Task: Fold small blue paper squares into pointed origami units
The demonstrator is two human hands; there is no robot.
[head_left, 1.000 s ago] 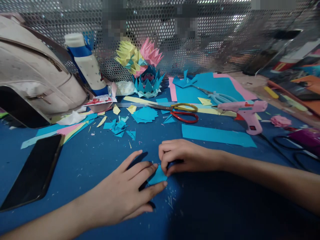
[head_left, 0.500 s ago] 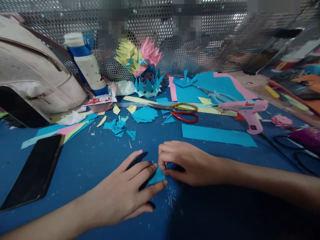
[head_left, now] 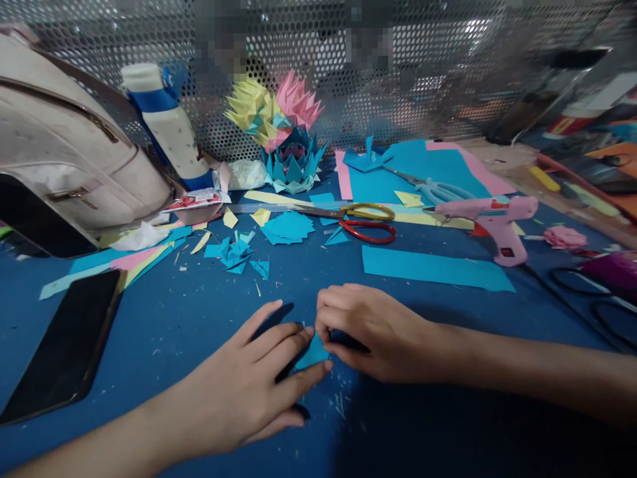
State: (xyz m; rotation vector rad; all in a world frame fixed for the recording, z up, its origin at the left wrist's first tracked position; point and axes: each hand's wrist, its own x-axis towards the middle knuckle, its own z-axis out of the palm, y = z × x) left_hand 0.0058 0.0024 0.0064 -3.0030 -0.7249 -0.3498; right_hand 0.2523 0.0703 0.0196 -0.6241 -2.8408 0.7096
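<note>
A small blue paper piece [head_left: 312,355] lies flat on the dark blue table between my hands. My left hand [head_left: 259,378] rests with its fingers spread, two fingertips touching the paper. My right hand [head_left: 368,332] is closed, its curled fingers pinching at the paper's upper right edge. Behind them are a stack of blue paper pieces [head_left: 288,228], folded blue pieces [head_left: 235,255] and a long blue strip [head_left: 438,268].
Scissors [head_left: 369,231] with red and yellow handles lie behind my hands. A pink glue gun [head_left: 507,229] stands at the right, its cord trailing. A phone [head_left: 64,345] lies at the left. Paper flowers [head_left: 293,159] and a bottle [head_left: 174,133] stand at the back.
My right hand and forearm have shifted slightly downward, the fingers staying at the paper's edge. My left hand and the paper look almost unmoved.
</note>
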